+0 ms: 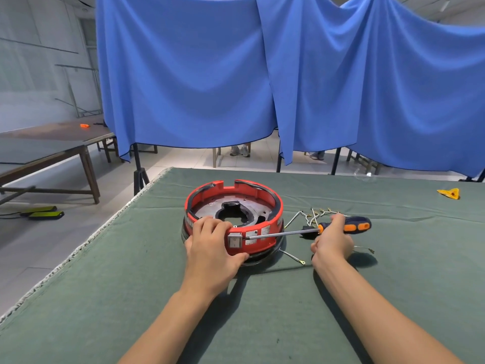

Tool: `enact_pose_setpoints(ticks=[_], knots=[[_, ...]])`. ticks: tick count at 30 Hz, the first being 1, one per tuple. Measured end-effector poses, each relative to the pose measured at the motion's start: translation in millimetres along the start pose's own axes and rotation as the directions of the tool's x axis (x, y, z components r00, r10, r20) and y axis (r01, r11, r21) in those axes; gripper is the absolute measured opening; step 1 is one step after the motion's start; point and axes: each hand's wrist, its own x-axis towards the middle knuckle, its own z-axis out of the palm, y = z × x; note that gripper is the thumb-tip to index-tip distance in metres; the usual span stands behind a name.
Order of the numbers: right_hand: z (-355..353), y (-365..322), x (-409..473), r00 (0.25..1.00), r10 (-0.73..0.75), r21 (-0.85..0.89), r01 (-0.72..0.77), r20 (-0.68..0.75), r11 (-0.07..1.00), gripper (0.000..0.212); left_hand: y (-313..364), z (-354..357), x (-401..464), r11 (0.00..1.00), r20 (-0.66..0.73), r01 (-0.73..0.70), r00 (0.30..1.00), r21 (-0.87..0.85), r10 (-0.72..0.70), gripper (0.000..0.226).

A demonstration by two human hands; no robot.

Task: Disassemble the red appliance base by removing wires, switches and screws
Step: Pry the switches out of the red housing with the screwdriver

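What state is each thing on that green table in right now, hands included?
Red appliance base: sitting flat on the table, open side up.
Rocker switch: in the base's near wall.
Screwdriver: lying nearly level, tip at the switch's edge.
Left hand: gripping the base's near rim.
Right hand: holding the screwdriver's handle.
Loose wires: lying on the table, right of the base.
Yellow scrap: lying at the far right.

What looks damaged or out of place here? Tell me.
The red base has a gap in its far rim, with dark, rough-looking edging beside it. Loose wires lie scattered to its right on the green cloth.
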Motion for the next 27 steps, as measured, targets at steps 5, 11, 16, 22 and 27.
enact_pose_setpoints(ticks=[5, 11, 16, 22, 27], knots=[[17, 2, 9, 0.999, 0.001, -0.092, 0.004, 0.052, 0.996, 0.027, -1, -1, 0, 1.000, 0.013, -0.014, 1.000, -0.020, 0.015, 0.062], [28, 0, 15, 0.997, 0.003, -0.152, 0.009, 0.083, 0.988, 0.026, -1, 0, 0, 0.999, 0.025, -0.012, 1.000, -0.030, 0.012, 0.060], [35, 9, 5, 0.982, -0.011, -0.240, 0.057, 0.191, 0.969, 0.027, -1, -2, 0, 0.998, 0.037, -0.031, 0.999, -0.047, 0.033, 0.059], [4, 3, 2, 0.989, -0.040, -0.078, 0.051, 0.142, 0.996, 0.026, -4, -2, 0, 0.997, 0.024, -0.053, 0.998, -0.053, 0.054, 0.058], [-24, -12, -7, 0.996, -0.078, 0.077, 0.075, 0.036, 0.994, 0.026, -5, 1, 1, 0.998, 0.005, -0.049, 0.999, -0.043, 0.049, 0.058]])
